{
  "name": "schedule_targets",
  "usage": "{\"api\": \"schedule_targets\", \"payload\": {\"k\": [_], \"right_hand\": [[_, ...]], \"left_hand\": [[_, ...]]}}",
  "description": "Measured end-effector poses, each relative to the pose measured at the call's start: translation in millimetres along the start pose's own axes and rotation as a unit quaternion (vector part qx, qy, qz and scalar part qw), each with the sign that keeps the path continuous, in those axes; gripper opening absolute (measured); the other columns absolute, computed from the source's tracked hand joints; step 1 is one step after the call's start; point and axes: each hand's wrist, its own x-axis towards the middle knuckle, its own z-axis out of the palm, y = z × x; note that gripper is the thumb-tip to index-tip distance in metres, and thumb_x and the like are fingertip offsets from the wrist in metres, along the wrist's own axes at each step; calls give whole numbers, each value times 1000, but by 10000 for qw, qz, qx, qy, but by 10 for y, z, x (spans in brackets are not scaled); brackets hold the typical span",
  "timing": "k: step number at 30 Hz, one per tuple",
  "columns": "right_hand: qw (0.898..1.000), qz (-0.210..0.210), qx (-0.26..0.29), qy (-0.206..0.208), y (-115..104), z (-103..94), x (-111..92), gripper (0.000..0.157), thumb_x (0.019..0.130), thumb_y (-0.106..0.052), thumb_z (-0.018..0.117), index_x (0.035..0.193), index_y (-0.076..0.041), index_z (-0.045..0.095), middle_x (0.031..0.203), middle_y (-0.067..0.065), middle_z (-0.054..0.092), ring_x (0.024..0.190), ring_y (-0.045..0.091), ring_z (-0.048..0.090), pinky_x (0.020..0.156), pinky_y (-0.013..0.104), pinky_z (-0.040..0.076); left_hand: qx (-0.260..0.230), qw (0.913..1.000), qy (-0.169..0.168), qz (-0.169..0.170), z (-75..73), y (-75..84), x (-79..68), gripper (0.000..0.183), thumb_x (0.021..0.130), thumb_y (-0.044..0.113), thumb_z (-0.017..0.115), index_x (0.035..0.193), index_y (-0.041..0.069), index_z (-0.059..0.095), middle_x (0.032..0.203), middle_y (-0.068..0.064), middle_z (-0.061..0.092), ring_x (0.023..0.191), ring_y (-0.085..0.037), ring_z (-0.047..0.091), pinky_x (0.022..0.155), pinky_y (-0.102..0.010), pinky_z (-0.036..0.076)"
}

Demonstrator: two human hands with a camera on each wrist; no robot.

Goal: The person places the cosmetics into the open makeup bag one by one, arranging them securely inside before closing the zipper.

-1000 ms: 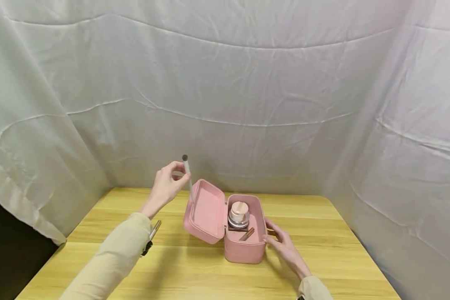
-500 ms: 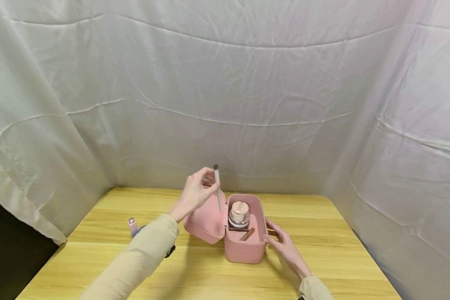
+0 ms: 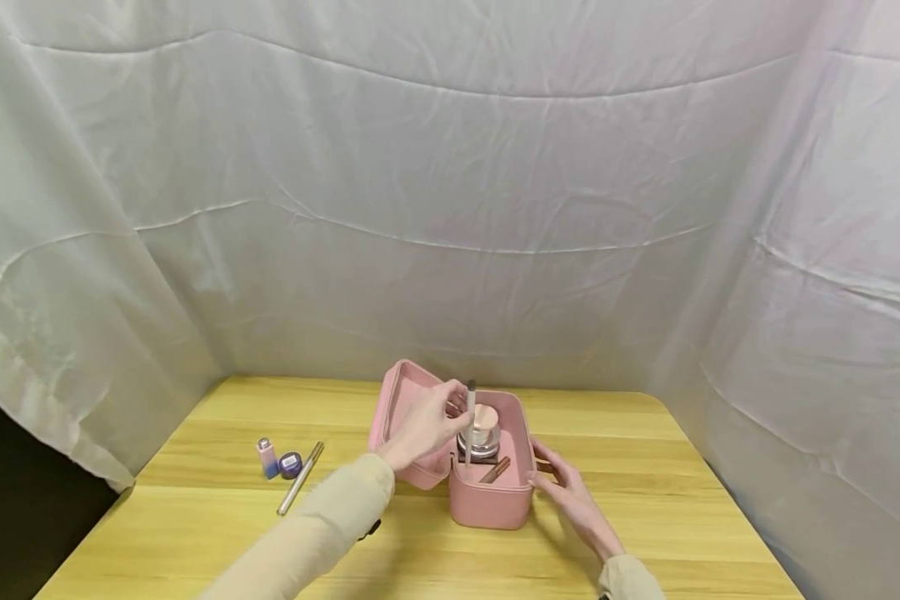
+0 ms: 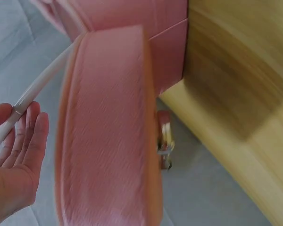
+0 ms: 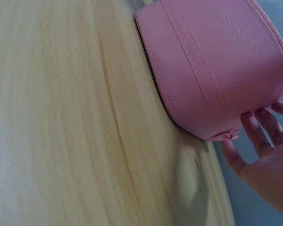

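A thin white makeup brush [image 3: 470, 417] with a dark tip is pinched between the thumb and fingers of my left hand [image 3: 429, 421], upright over the open pink cosmetic case [image 3: 491, 507]. In the left wrist view, the brush's [image 4: 40, 84] lower end is hidden behind the lid [image 4: 108, 127]. Inside the case sit a round peach-topped container [image 3: 484, 417], a silvery round piece [image 3: 480, 450] under it, and a brown tube [image 3: 495, 470]. My right hand [image 3: 573, 496] rests its fingertips against the case's right side, its fingers extended in the right wrist view.
On the left of the wooden table [image 3: 195, 533] lie a small pink-and-blue bottle [image 3: 267, 458], a purple jar [image 3: 290, 464] and a slim silver tube [image 3: 300, 479]. A grey curtain [image 3: 450, 183] hangs behind. The case lid leans out to the left.
My left hand has carried the brush rightward and down, from left of the lid to over the case. The small items on the left have come into sight. My right hand stays put.
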Motion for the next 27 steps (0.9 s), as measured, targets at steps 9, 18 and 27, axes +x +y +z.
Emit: {"api": "schedule_targets", "payload": {"k": [9, 18, 27], "right_hand": [[10000, -8, -51, 6, 4, -8, 2, 63, 97, -8, 59, 153, 7, 33, 150, 35, 40, 118, 14, 57, 92, 18, 52], [10000, -54, -37, -31, -8, 6, -4, 62, 98, -6, 58, 152, 10, 32, 148, 38, 39, 117, 13, 58, 92, 19, 53], [9998, -111, 12, -175, -5, -13, 9, 61, 99, -7, 56, 153, 8, 31, 149, 39, 37, 120, 17, 57, 92, 21, 54]], "left_hand": [[548, 9975, -388, 224, 200, -73, 8, 8, 93, 6, 66, 99, 1, 65, 94, -13, 77, 88, -22, 73, 75, -24, 57], [781, 9947, -671, -11, 369, -129, -19, 7, 93, 9, 69, 98, 6, 66, 90, -7, 79, 87, -17, 74, 74, -21, 56], [1541, 9854, -659, 306, 445, -188, -40, 5, 89, 6, 71, 93, 7, 69, 82, -3, 77, 76, -12, 70, 66, -18, 53]]}}
